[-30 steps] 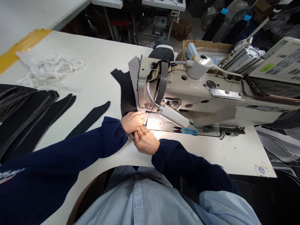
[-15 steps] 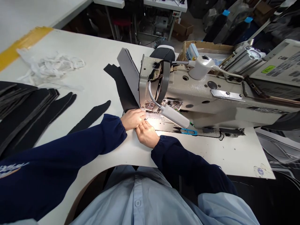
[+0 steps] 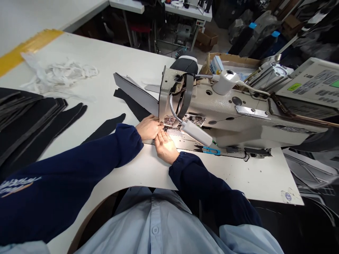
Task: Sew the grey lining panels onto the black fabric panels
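Observation:
A beige industrial sewing machine (image 3: 233,113) stands on the white table (image 3: 111,70). A grey-and-black strip of material (image 3: 137,93) runs out to the left from under its needle area. My left hand (image 3: 149,127) lies on the strip right at the presser foot, fingers pressed together on it. My right hand (image 3: 165,146) sits just beside it on the machine bed, fingers flat and stretched toward the needle, touching the material's near edge. Both arms wear dark blue sleeves.
Stacked black cut pieces (image 3: 29,123) lie at the left, with a single black piece (image 3: 106,127) nearer my arm. A heap of white strips (image 3: 60,74) sits at the far left. Blue-handled snips (image 3: 210,151) rest on the machine bed. A control panel (image 3: 312,86) is at the right.
The grey-and-black strip has fed farther out to the left behind the needle. Both hands have slid forward toward the presser foot.

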`<state>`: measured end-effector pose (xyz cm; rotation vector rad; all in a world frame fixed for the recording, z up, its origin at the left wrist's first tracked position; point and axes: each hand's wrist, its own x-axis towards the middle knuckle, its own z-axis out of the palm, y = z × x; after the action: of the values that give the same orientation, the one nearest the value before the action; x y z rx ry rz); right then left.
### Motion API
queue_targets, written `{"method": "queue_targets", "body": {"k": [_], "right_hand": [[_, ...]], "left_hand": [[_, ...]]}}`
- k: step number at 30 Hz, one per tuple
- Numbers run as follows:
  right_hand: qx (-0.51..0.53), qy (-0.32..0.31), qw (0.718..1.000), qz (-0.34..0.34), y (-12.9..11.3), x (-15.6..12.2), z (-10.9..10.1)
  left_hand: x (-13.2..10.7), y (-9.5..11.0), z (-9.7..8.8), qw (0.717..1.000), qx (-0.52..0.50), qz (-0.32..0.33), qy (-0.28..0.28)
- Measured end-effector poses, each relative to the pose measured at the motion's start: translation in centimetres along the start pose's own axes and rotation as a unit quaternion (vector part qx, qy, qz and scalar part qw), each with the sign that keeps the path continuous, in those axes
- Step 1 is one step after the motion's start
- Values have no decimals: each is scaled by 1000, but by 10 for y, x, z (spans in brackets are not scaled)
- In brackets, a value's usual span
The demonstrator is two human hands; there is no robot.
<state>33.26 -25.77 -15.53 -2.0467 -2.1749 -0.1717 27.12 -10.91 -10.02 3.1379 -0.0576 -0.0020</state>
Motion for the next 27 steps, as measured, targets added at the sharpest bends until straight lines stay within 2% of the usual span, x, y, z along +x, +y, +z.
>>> {"method": "queue_targets", "body": {"k": [6,12,17,22,27], "right_hand": [[27,15,999,18,2,0,6],[28,30,999,25,1,-1,12],[46,60,997,22,1,-5,16],[61,127,990,26,6,-9,25],[59,147,987,17,12,-10,30]], "left_hand": [[-2,-3,2,999,-2,24,21],[-20,-9,-6,996,-24,75,38],[-28,-31,-12,994,28,102,30],[-22,-58,-10,991,90,40,91],[-24,-60,-8,977,103,24,186]]}}
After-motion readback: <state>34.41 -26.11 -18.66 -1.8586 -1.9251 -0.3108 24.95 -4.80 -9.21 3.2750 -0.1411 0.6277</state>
